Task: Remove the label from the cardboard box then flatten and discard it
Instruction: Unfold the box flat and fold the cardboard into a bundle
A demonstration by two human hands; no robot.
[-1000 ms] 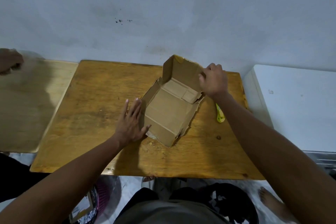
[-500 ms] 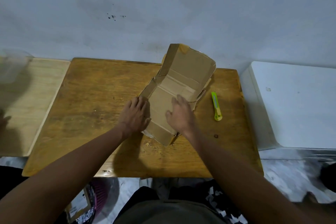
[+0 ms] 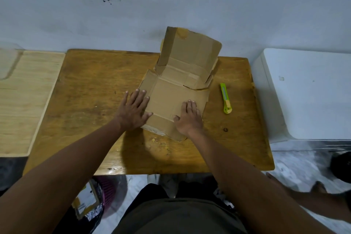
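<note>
The brown cardboard box [image 3: 171, 99] lies opened out on the wooden table [image 3: 91, 100]. Its near part is pressed flat, while its far panel [image 3: 190, 51] still stands up against the wall. My left hand [image 3: 133, 110] lies flat with spread fingers on the box's left edge. My right hand [image 3: 190, 118] presses flat on the near right part of the cardboard. A bit of whitish torn paper [image 3: 153, 129] shows under the box's near edge.
A yellow-green utility knife [image 3: 225, 100] lies on the table right of the box. A white cabinet [image 3: 307, 93] stands to the right, a pale wooden surface [image 3: 24, 99] to the left. A purple basket [image 3: 108, 190] with packaging sits on the floor below.
My right hand left the upright far flap and came down onto the near part of the box. The near cardboard now lies flatter; my left hand slid onto its left edge.
</note>
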